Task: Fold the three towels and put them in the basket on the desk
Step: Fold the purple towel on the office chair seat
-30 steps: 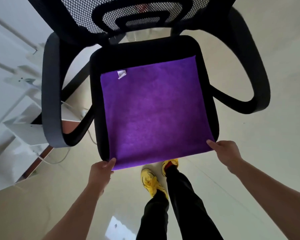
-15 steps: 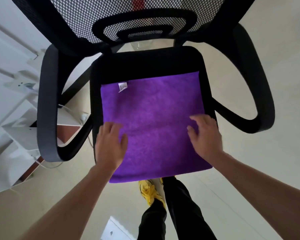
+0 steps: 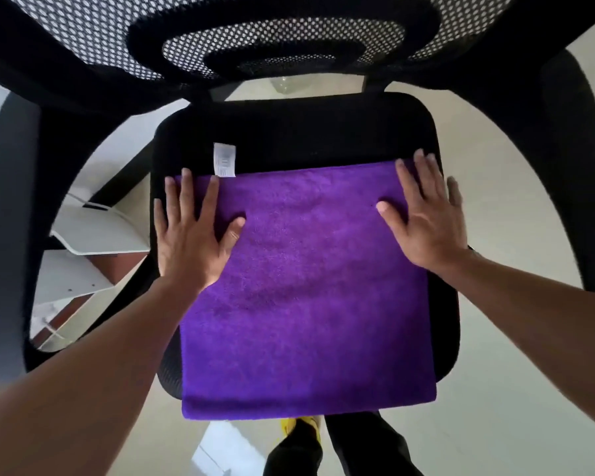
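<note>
The purple towel (image 3: 306, 297) lies flat on the chair seat (image 3: 289, 132) between my hands. My left hand (image 3: 189, 235) and right hand (image 3: 426, 221) press its far corners, fingers spread, gripping nothing. A white tag (image 3: 224, 159) sticks out just beyond my left fingertips.

white tag (image 3: 224, 159) on towel (image 3: 306, 286), print unreadable

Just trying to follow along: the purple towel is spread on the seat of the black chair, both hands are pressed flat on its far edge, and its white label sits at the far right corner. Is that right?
Not quite: the white label sits at the far left corner, beside the left hand. The head view shows it. The rest holds: the purple towel is spread on the chair seat, with the right hand also flat on its far edge.
</note>
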Motion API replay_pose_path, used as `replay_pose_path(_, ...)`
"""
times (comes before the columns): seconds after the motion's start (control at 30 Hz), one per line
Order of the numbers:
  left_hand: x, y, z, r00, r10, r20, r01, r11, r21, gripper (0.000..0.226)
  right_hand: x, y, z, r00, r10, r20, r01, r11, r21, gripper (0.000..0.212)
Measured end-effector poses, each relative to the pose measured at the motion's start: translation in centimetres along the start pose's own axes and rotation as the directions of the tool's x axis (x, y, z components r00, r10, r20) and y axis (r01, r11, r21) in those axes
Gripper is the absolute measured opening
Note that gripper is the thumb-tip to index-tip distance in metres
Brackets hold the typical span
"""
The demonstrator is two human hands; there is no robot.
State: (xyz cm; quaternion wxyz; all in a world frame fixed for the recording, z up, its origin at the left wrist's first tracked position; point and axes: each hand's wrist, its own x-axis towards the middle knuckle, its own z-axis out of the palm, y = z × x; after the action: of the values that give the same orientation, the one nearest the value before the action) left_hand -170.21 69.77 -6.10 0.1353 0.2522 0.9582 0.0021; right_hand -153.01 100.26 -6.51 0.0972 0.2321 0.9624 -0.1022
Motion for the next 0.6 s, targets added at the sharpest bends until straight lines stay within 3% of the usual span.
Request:
replay_pose_path(0.1, 0.8, 0.5, 0.3, 0.997, -0.07, -0.033, 0.07, 0.997, -0.027, 0.079, 0.2, 0.1, 0.3, 0.999, 0.041, -0.011, -0.041, 0.999, 0.002, 0.073)
replay_pose_path(0.3, -0.5, 1.1, -1.6, 0.997, -0.071, -0.007, 0.072, 0.996, 0.043, 0.075, -0.7, -1.8, -1.3, 0.996, 0.092, 0.009, -0.091, 0.996, -0.02, 0.073)
replay_pose_path(0.47, -10.1, 4.9, 0.5, 0.989, 0.146, -0.035, -0.146, 0.989, -0.008, 0.06, -9.0, -8.7, 0.5, 0.973, -0.199, -0.116, 0.209, 0.975, 0.08, 0.06)
replay_pose_path(0.6, -17.2, 3.7, 3.9, 0.995, 0.1, -0.023, -0.099, 0.995, 0.02, 0.058, -15.7, -9.5, 4.4, 0.978, -0.202, -0.056, 0.204, 0.979, 0.022, 0.057)
